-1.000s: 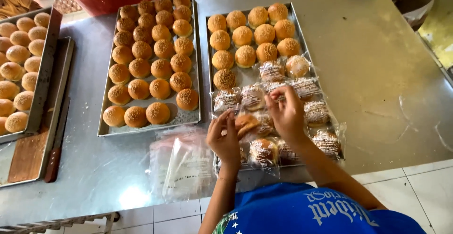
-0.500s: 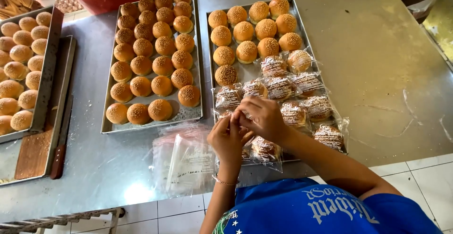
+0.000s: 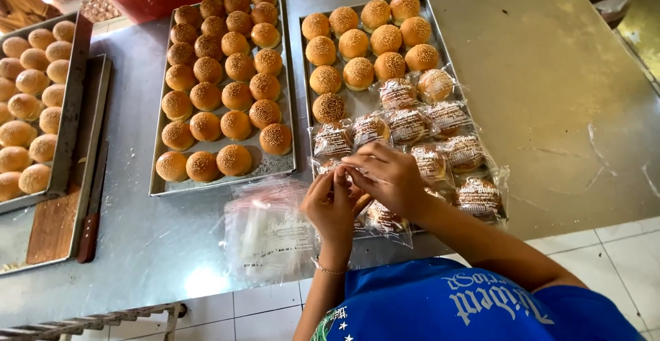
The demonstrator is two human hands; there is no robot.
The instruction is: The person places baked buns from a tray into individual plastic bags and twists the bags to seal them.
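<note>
Both hands [image 3: 361, 186] now meet, pinching a bagged bun [image 3: 357, 200]

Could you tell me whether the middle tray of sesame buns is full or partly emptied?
Full: the middle tray holds bare sesame buns in rows from end to end, with no empty slot showing.

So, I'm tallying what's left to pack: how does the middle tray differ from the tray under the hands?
The middle tray holds only bare buns in full rows. The right tray has bare buns at its far end and clear-bagged ones nearer. Both are metal and hold sesame buns.
</note>
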